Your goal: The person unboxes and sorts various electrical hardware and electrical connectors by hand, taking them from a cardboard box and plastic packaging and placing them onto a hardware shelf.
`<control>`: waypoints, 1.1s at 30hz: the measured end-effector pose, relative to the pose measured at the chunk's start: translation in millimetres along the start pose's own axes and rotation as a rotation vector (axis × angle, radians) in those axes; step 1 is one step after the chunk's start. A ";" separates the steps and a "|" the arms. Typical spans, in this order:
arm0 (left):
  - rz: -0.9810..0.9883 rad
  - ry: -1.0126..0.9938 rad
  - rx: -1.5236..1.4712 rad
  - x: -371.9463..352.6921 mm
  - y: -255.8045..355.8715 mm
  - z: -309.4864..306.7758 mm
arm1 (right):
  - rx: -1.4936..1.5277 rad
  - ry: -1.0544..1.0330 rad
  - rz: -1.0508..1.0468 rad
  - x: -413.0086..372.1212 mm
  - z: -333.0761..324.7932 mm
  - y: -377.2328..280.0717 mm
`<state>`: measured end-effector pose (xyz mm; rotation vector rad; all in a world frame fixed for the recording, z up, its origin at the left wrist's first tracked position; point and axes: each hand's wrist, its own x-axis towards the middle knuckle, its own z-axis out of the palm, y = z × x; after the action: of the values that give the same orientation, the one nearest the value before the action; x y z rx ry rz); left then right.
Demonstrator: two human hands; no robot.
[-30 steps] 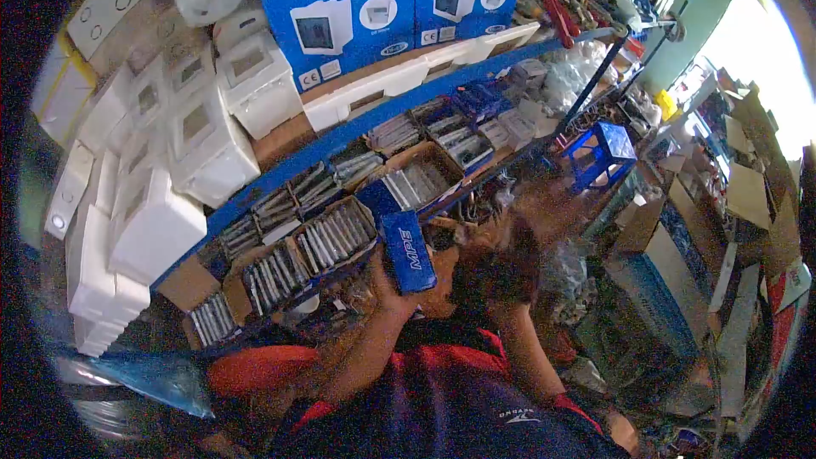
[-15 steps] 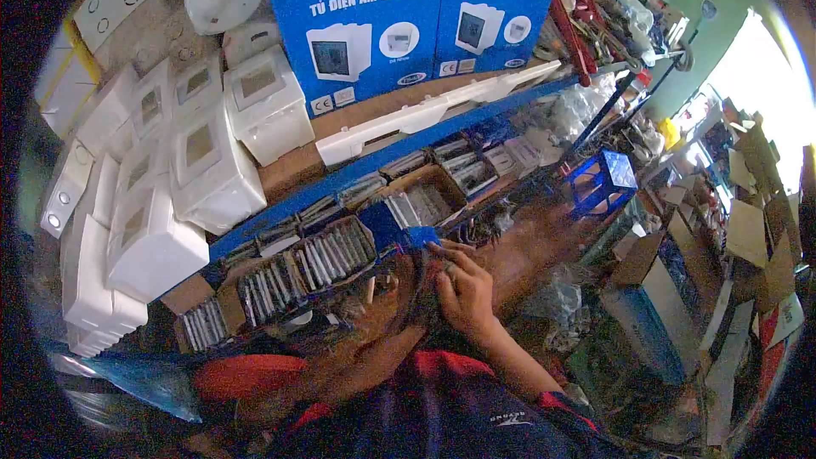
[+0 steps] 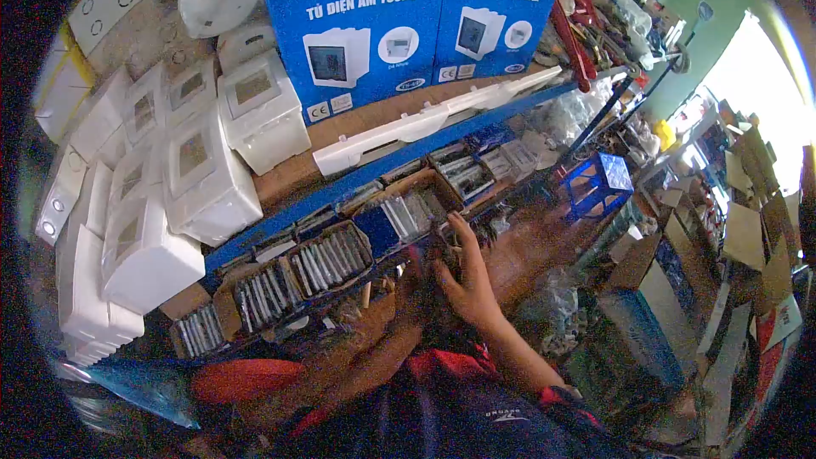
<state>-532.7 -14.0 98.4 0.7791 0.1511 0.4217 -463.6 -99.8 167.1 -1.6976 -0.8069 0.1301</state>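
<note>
My right hand (image 3: 473,289) is just in front of a cardboard carton (image 3: 439,191) holding thin packets in clear wrap. Its thumb and forefinger are spread apart, and I see nothing held between them. Beside it on the left, my left hand (image 3: 413,285) is in deep shadow, with its fingers hard to make out. A dark blue box piece (image 3: 376,228) stands at the left end of that carton. Farther left is another carton, with a row of wrapped packets (image 3: 330,262) standing on edge.
White plastic enclosures (image 3: 212,170) and a blue printed distribution-box carton (image 3: 361,42) stand on the upper shelf, behind a blue shelf edge (image 3: 280,219). At right are a blue plastic stool (image 3: 608,183) and piled cardboard (image 3: 650,336). A red seat-like shape (image 3: 246,380) is low at left.
My right hand has come off the bright blue piece at the carton's front, and its fingers have spread. That blue piece no longer shows there; the wrapped packets behind are more exposed.
</note>
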 end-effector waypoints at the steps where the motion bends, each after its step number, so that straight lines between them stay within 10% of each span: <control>1: 0.003 -0.001 0.013 -3.7 0.3 -0.6 | 0.071 -0.005 0.025 5.4 0.2 2.7; 5: 0.065 0.029 0.063 -8.8 7.0 -4.2 | 0.062 0.135 0.110 12.2 18.1 13.9; 13: 0.204 0.146 0.192 3.4 31.5 -7.1 | -0.193 -0.265 -0.054 -38.3 33.1 -15.9; 21: 0.304 0.134 0.686 -21.7 13.4 -5.3 | 0.299 -0.229 0.195 5.1 21.8 -12.2; 33: 0.269 0.243 0.429 -19.4 41.5 2.5 | 0.143 -0.240 -0.005 -64.2 47.4 21.9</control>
<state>-562.5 2.5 129.1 1.1754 0.3745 0.7545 -525.6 -99.2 112.3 -1.5627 -0.9562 0.3855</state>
